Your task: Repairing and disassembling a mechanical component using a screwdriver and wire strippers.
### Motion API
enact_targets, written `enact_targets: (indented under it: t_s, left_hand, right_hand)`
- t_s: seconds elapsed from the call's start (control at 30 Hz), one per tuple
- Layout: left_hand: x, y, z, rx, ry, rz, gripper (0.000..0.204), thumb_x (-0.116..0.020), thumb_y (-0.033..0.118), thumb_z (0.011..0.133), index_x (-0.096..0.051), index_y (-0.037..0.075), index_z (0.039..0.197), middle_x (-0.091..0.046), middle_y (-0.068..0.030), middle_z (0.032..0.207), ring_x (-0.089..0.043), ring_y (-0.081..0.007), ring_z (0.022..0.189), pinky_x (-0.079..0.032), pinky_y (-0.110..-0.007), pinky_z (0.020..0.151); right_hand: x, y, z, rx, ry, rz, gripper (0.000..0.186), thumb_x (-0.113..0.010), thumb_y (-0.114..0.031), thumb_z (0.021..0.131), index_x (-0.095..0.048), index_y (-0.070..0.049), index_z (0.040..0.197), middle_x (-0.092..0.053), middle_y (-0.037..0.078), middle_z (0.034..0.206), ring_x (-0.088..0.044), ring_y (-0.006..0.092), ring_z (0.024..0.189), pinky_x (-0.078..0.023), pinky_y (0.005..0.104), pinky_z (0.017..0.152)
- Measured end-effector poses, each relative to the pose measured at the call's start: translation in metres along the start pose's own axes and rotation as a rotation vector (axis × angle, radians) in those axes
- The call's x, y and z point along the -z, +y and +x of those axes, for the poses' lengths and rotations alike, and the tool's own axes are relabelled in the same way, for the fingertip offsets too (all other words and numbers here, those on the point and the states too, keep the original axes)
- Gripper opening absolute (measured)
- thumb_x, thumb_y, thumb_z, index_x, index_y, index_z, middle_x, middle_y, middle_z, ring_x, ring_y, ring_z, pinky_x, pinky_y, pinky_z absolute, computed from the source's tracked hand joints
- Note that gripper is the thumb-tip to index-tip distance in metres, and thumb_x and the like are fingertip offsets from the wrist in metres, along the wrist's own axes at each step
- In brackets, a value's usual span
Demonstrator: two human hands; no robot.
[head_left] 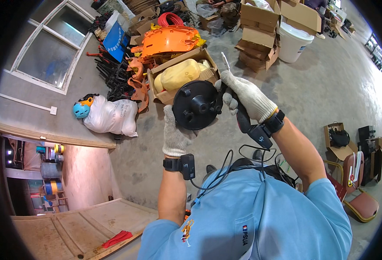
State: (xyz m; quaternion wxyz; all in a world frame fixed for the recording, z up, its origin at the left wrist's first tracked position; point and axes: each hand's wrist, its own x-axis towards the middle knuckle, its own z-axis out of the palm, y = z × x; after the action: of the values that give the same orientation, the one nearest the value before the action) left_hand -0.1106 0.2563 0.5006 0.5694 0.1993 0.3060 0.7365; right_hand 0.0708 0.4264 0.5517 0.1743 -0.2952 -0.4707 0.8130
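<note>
A black round plastic part point(191, 106), disc-shaped with a raised hub and small knobs, is up in front of me. My left hand point(176, 132), in a pale knitted work glove, grips its lower left rim, the thumb up along the edge. My right hand point(248, 96), gloved too, is closed at the part's right side. From its fist a slim tool with a pale metal tip point(225, 61) points up and away; a dark curved piece point(243, 119) hangs below the same hand. How the tool and this dark piece join is hidden by the glove.
Beyond the part stands an open cardboard box point(168, 96) with yellow containers. Orange plastic shells point(169, 41) and black rods are heaped behind. A white sack point(113, 116) and a blue helmet point(81, 110) lie left. Cables point(225, 169) hang before my shirt. A person sits at the back.
</note>
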Motion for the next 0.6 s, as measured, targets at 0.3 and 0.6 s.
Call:
enact_targets:
  t_s: [0.3, 0.6]
  left_hand:
    - [-0.0076, -0.0012, -0.0033, -0.039, -0.091, -0.044, 0.089, -0.049, 0.076, 0.098, -0.036, 0.016, 0.163, -0.042, -0.0180, 0.163, -0.048, -0.0426, 0.145, -0.041, -0.076, 0.113]
    - [-0.0077, -0.0021, -0.0047, -0.113, -0.086, 0.100, 0.096, -0.049, 0.082, 0.095, -0.037, 0.015, 0.163, -0.045, -0.0179, 0.161, -0.052, -0.0409, 0.142, -0.045, -0.073, 0.112]
  right_hand:
    - [-0.0024, -0.0013, -0.0014, 0.008, 0.015, -0.031, 0.046, -0.056, -0.054, 0.108, -0.069, -0.010, 0.108, -0.059, -0.005, 0.068, -0.050, 0.0036, 0.050, -0.046, 0.0214, 0.046]
    - [-0.0040, -0.0013, -0.0025, -0.020, 0.012, -0.017, 0.048, -0.055, -0.055, 0.108, -0.070, -0.010, 0.109, -0.058, -0.004, 0.068, -0.049, 0.0043, 0.050, -0.045, 0.0220, 0.046]
